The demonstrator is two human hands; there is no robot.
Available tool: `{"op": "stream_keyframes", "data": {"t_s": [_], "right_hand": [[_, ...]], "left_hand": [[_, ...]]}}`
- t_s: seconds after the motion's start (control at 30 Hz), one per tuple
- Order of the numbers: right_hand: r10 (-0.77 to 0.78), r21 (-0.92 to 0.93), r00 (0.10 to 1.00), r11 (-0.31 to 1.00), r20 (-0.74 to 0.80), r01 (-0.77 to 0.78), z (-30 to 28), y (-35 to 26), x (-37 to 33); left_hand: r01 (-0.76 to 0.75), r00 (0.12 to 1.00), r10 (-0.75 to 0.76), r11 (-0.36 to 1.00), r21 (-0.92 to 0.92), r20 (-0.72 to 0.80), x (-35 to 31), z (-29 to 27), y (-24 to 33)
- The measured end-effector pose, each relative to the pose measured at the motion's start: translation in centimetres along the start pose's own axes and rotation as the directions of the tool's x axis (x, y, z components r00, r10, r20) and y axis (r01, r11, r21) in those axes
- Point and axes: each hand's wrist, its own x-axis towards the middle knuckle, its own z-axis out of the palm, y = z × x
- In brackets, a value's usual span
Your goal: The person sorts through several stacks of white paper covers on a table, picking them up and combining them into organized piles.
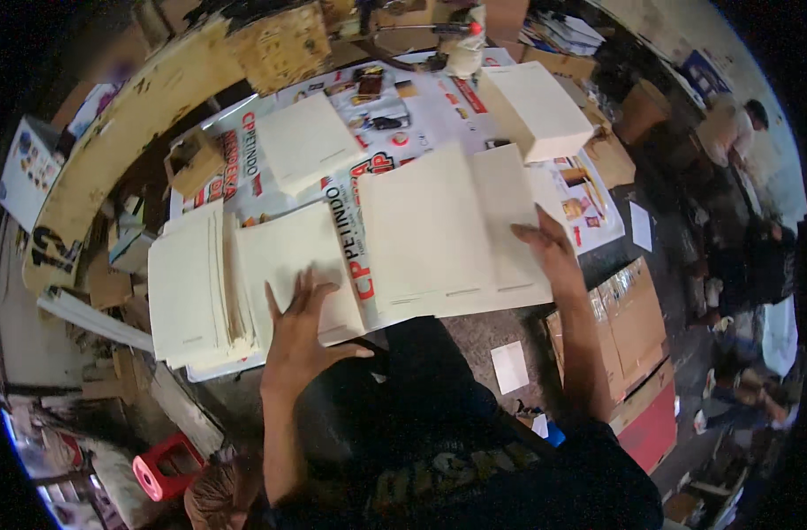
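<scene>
A cluttered workshop, cartons and scrap board all round, and in the middle a table [589, 256] spread with a printed banner [421, 97] as a cover. Cream paper lies on it in several stacks. The left hand [302, 331] rests flat, fingers spread, on the near-left stack [284, 256], touching the top sheet and gripping nothing. Just beside it to the left sits a taller, fanned pile [187, 287]. The right hand [545, 252] lies open on the right edge of the wide middle stack [439, 225], fingertips pressing the sheets down, not pinching any. Two more blocks stand further back, one behind the left stack [306, 141] and a thick one at the far right [536, 110]. It looks like a sorting or gathering step, both hands steadying piles. I'd judge the next move calls for a fingertip to lift a single top sheet cleanly without dragging those beneath. Another person [730, 128] stands well apart at the far right
</scene>
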Motion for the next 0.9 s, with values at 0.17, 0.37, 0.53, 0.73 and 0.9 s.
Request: {"op": "stream_keyframes", "data": {"t_s": [0.17, 0.37, 0.53, 0.73, 0.9], "right_hand": [[0.161, 0.064, 0.984, 0.986, -0.071, -0.156, 5.5, -0.9, -1.1], [-0.212, -0.006, 0.960, 0.976, 0.186, 0.216, 6.4, -0.7, -0.5], [-0.134, 0.163, 0.968, 0.982, 0.213, 0.100, 10.7, -4.6, -2.2], [0.025, 0.398, 0.691, 0.802, 0.722, -0.445, 23.0, -2.0, -4.2], [-0.031, 0.485, 0.749, 0.780, 0.662, -0.396, 25.7, -0.2, -5.8]], "left_hand": [[-0.003, 1.000, 0.004, 0.988, -0.152, 0.006, -0.4, 0.4, -4.1], [0.081, 0.790, -0.509, 0.638, -0.766, -0.340, -4.4, 0.2, -4.6], [-0.313, 0.583, -0.749, 0.149, -0.938, -0.314, -6.5, -0.8, -6.8], [0.505, 0.773, -0.575, 0.813, -0.289, -0.269, -4.3, -2.1, -7.1], [0.412, 0.729, -0.547, 0.830, -0.375, -0.411, -3.6, -3.8, -7.0]]}}
